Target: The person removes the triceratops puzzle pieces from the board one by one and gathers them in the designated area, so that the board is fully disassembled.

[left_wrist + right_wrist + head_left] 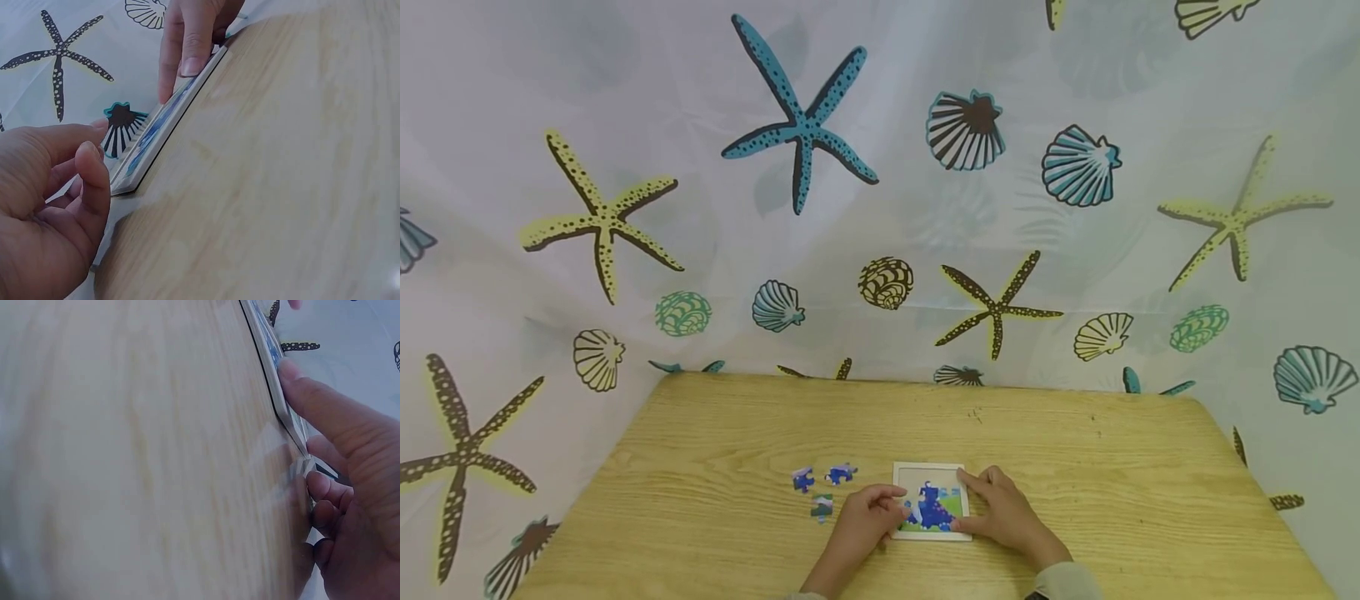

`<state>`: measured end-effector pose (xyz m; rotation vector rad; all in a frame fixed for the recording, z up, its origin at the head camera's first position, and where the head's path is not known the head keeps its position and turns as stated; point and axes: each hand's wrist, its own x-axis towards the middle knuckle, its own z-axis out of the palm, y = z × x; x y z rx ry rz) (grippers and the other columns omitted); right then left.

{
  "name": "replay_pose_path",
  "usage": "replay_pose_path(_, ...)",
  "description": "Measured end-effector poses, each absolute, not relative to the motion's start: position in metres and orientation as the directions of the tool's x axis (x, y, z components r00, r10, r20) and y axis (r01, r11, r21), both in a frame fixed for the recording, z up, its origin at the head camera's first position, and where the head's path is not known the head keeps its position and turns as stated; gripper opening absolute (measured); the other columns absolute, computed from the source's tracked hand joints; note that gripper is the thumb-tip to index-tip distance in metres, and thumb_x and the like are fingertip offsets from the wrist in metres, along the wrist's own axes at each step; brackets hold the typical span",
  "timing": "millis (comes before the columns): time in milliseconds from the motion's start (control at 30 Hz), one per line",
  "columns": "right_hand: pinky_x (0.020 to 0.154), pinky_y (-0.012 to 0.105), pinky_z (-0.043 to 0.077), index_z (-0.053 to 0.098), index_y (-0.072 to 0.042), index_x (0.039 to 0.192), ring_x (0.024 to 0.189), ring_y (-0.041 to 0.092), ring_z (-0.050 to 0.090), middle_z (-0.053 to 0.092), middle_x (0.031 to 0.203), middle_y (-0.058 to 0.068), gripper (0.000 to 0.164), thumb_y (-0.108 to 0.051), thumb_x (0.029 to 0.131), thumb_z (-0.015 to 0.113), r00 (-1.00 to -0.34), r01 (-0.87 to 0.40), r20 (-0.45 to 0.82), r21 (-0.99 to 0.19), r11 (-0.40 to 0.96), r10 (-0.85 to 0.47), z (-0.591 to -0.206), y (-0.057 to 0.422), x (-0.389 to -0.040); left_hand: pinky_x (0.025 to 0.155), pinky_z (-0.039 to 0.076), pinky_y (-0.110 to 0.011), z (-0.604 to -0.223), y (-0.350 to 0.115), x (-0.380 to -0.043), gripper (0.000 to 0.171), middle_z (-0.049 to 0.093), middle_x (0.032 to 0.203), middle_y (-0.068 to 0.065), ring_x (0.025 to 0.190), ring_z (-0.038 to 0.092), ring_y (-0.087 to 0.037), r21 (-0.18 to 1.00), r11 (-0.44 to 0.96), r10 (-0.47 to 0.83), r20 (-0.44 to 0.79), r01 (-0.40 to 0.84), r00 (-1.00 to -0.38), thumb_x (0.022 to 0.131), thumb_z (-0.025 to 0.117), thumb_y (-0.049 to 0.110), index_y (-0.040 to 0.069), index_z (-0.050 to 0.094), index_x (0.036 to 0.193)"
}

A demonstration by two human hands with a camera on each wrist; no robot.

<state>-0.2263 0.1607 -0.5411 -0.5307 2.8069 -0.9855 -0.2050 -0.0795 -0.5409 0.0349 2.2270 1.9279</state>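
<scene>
A small jigsaw puzzle (pixel 934 507) of a blue animal figure on green lies in a white frame (pixel 931 466), its upper part plain board. My right hand (pixel 1006 515) lies along the frame's right side, index finger at the upper right corner. Its thumb (pixel 312 397) presses flat on the picture's lower right part. At the left side is my left hand (pixel 867 518), fingertips over the frame's edge. The left wrist view shows its thumb and index finger (pixel 75 140) bent near each other, with nothing visible between them.
Left of the frame lie three loose puzzle pieces: a blue one (pixel 802 478), another blue one (pixel 841 474) and a green and grey one (pixel 822 507). The wooden table (pixel 737 425) ends at a white curtain (pixel 880 225) printed with starfish and shells, which encloses the back and sides.
</scene>
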Motion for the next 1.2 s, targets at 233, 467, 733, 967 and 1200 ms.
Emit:
replay_pose_path(233,0.070,0.029,0.029,0.047,-0.007,0.139,0.081,0.016,0.032,0.032,0.090,0.000,0.081,-0.045,0.074,0.076,-0.930,-0.293,0.004,-0.617,0.731,-0.368,-0.541,0.158,-0.229,0.046,0.046,-0.020,-0.547,-0.070,-0.206,0.034,0.054,0.068,-0.001,0.050,0.051,-0.008,0.979,0.186,0.122,-0.102,-0.078,-0.987,0.079,0.072,0.005,-0.004,0.063,0.110)
replay_pose_path(467,0.071,0.030,0.031,0.047,-0.008,0.139,0.081,0.015,0.033,0.035,0.091,0.000,0.082,-0.046,0.073,0.077,-0.933,-0.274,-0.006,-0.635,0.722,-0.360,-0.538,0.158,-0.231,0.048,0.039,-0.022,-0.548,-0.063,-0.206,0.031,0.051,0.065,0.001,0.052,0.044,-0.010,0.937,0.348,0.070,-0.063,-0.035,-0.996,0.075,0.075,0.005,0.002,0.067,0.105)
replay_pose_path(733,0.070,0.030,0.038,0.054,-0.006,0.133,0.080,0.015,0.040,0.044,0.089,0.001,0.067,-0.034,0.077,0.078,-0.958,-0.223,0.031,-0.702,0.676,-0.285,-0.537,0.155,-0.232,0.051,0.037,-0.024,-0.553,-0.060,-0.206,0.031,0.050,0.065,0.001,0.056,0.042,-0.012,0.906,0.420,0.039,-0.075,-0.052,-0.996,0.073,0.078,0.006,0.005,0.069,0.102)
replay_pose_path(967,0.060,0.023,0.037,0.058,0.001,0.126,0.067,0.009,0.041,0.051,0.079,-0.001,0.051,-0.020,0.083,0.073,-0.946,-0.251,0.090,-0.812,0.527,-0.312,-0.535,0.144,-0.233,0.048,0.034,-0.022,-0.554,-0.061,-0.207,0.035,0.048,0.063,0.003,0.054,0.041,-0.011,0.902,0.431,0.050,-0.064,-0.036,-0.997,0.072,0.078,0.007,0.004,0.069,0.106)
replay_pose_path(1200,0.050,0.019,0.033,0.053,0.001,0.130,0.055,0.004,0.037,0.052,0.072,-0.001,0.052,-0.019,0.086,0.070,-0.910,-0.201,0.002,-0.877,0.436,-0.415,-0.535,0.134,-0.232,0.046,0.031,-0.020,-0.550,-0.063,-0.207,0.053,0.045,0.062,0.003,0.051,0.038,-0.009,0.907,0.420,0.113,-0.046,0.006,-0.993,0.072,0.078,0.004,-0.003,0.061,0.121)
